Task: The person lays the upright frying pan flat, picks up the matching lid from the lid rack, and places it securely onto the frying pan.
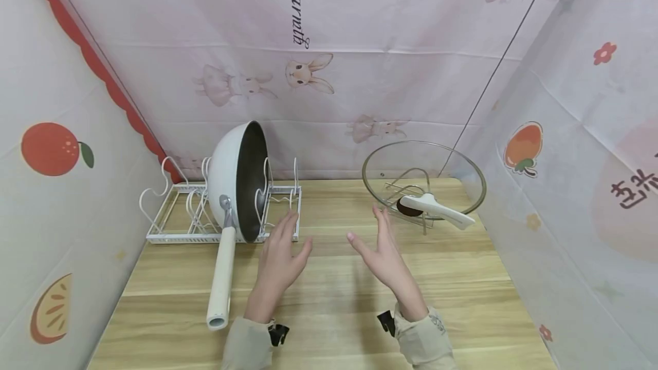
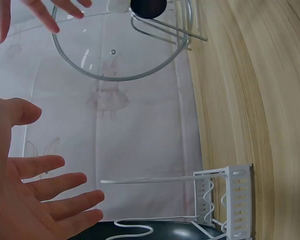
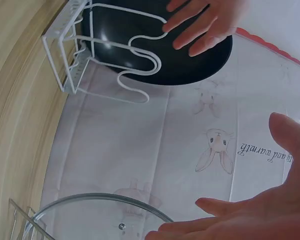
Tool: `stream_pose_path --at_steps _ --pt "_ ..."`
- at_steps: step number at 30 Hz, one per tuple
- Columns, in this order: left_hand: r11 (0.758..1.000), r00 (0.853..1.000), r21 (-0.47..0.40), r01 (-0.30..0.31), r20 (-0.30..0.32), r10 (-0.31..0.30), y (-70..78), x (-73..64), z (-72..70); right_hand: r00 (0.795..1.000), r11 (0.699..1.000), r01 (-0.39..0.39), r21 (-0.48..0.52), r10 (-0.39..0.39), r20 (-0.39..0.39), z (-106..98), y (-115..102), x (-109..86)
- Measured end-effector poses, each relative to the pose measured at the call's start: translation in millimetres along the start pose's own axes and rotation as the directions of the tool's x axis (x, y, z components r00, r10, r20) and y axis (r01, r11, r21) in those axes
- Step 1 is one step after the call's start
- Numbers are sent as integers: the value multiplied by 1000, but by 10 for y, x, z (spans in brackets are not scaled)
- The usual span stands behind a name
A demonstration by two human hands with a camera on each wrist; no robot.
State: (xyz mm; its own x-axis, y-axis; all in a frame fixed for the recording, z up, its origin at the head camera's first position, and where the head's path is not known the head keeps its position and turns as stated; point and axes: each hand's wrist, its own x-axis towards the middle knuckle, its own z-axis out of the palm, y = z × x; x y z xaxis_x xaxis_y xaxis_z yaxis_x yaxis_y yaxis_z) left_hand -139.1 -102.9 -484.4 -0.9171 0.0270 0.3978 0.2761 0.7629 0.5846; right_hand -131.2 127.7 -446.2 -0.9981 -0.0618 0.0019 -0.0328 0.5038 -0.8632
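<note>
Hanging apart above the wooden table (image 1: 329, 284), the left hand (image 1: 279, 258) and the right hand (image 1: 385, 257) have their palms turned inward, fingers nearly straight and thumbs spread wide; neither has hold of anything. The pan (image 1: 222, 170) stands on edge just beyond and to the left of the left hand, slotted in the white rack (image 1: 185, 238), its handle (image 1: 222, 278) running back on that hand's outer side. Beyond and to the right of the right hand, the glass lid (image 1: 411, 159) rests tilted on a wire stand (image 1: 424, 226); whether the right fingertips touch its rim (image 1: 485, 184) cannot be told.

Lifting the pan well would probably call for a full wrap of the left hand round its handle and a straight upward draw, so the coating clears the rack without scraping. The lid is likely safest taken by its white grip (image 1: 439, 210), with the right hand.

The pan is deep and rounded, pale outside, dark and slightly glossy within. The rack's white wire bends into wavy loops above perforated strips. The lid is round and clear, the stand thin and metallic-looking, the table light and long-grained.
</note>
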Motion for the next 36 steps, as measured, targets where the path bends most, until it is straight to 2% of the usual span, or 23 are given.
stream_pose_path --at_steps 5,10,14,18,20,24,27,33,36 --pt "996 998 -82 45 40 -42 -25 -19 -15 998 991 -41 124 35 50 -4 -32 -32" --pt "984 995 -164 75 74 -64 -66 -44 -32 995 964 -67 259 46 86 19 -79 -55" --pt "964 985 -225 139 131 -111 -97 -72 -47 995 939 -59 340 28 97 50 -99 -54" --pt "932 970 -297 207 190 -155 -138 -101 -69 993 901 -70 428 23 114 90 -113 -53" --pt "904 961 -355 240 217 -170 -169 -117 -87 992 886 -82 455 29 122 115 -121 -53" --pt "811 935 -485 328 291 -204 -243 -160 -149 992 873 -87 480 33 119 164 -141 -52" --pt "748 913 -541 385 343 -222 -310 -188 -202 992 864 -93 494 35 125 199 -158 -49" --pt "649 874 -590 479 392 -288 -440 -236 -301 988 848 -95 522 18 152 255 -193 -35" --pt "626 851 -578 523 400 -341 -509 -270 -341 985 840 -102 533 10 173 280 -213 -41"
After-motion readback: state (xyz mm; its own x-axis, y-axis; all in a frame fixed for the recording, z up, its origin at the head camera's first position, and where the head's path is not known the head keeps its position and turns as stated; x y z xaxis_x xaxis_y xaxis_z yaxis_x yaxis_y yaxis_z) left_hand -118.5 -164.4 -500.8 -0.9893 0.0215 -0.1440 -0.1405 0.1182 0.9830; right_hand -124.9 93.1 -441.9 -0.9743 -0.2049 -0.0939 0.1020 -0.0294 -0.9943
